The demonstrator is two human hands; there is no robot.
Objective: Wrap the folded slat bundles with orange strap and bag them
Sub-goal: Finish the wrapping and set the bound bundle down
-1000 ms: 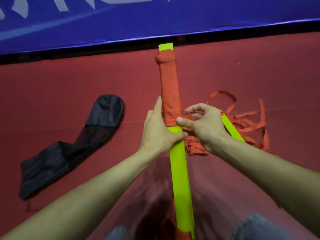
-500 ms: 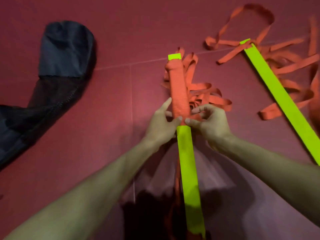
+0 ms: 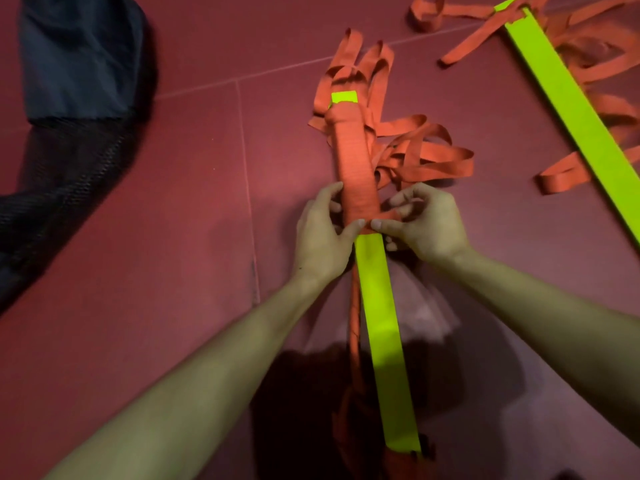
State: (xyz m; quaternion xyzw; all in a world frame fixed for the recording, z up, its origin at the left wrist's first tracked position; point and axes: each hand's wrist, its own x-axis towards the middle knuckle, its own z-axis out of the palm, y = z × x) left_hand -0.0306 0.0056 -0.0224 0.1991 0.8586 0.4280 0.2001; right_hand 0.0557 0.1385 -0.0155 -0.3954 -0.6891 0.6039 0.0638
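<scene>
Centre of frame: slat bundle (image 3: 381, 323) flat on the red floor (image 3: 173, 237), running from the bottom edge up toward the top. Far half covered in tight turns of orange strap (image 3: 353, 168), near half bare green. Laid lengthwise toward the person, probably for easy two-handed reach to the working edge of the wrap. Left hand (image 3: 322, 240) at the lower edge of the wound part, on the bundle's left: thumb pressed onto the last turn, fingers (image 3: 329, 199) curled round the far side, gripping the bundle. Likely there to pin that turn against slackening. Right hand (image 3: 429, 230) just right of the bundle, thumb tip close to the left thumb tip: thumb and forefinger pinching the strap right at the wrap's edge, other fingers loosely curled. Judged as holding tension ready for the next turn. Loose strap heaped right of the wound part, upper centre, free to feed. One tail trailing down the bundle's left side toward the bottom of frame, end lost in shadow. Upper right: second slat bundle (image 3: 571, 109), unwrapped, lying over its own tangle of strap, well apart, presumably next in line. Upper left: black mesh bag (image 3: 69, 98) lying slack, mouth not visible, kept within reach for bagging. Wrapping about half done on this bundle, bagging not begun.
</scene>
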